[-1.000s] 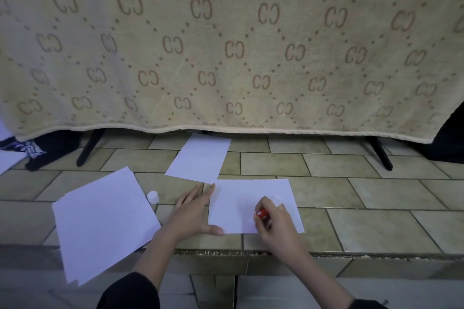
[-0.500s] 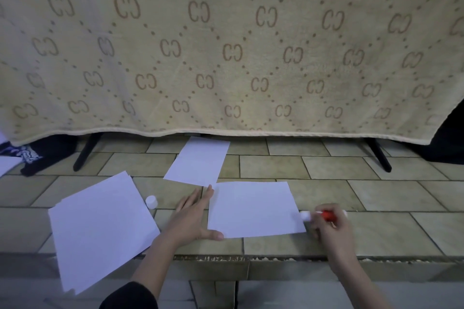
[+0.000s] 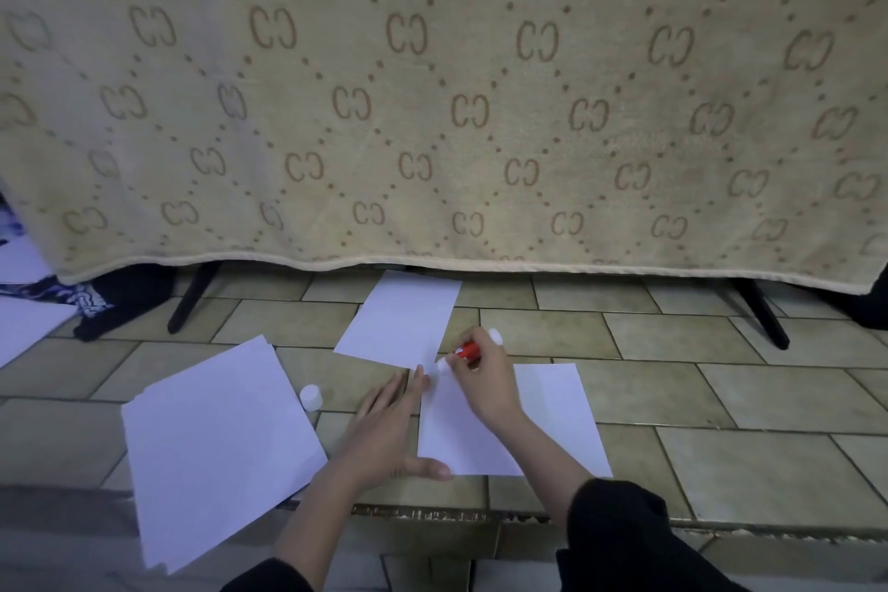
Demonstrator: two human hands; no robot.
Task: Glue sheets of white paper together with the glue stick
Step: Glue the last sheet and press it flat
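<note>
I see the right hand (image 3: 483, 382) pinching the red glue stick (image 3: 467, 350), its tip at the far left corner of the sheet (image 3: 552, 418) on the tiled floor (image 3: 721, 457). The left hand (image 3: 389, 433) lies flat, fingers straight, pinning the sheet's left edge. I judge the paper light, limp and quick to slide or crease, so hold it flat near the edge; the stick is rigid, best gripped mid-barrel
</note>
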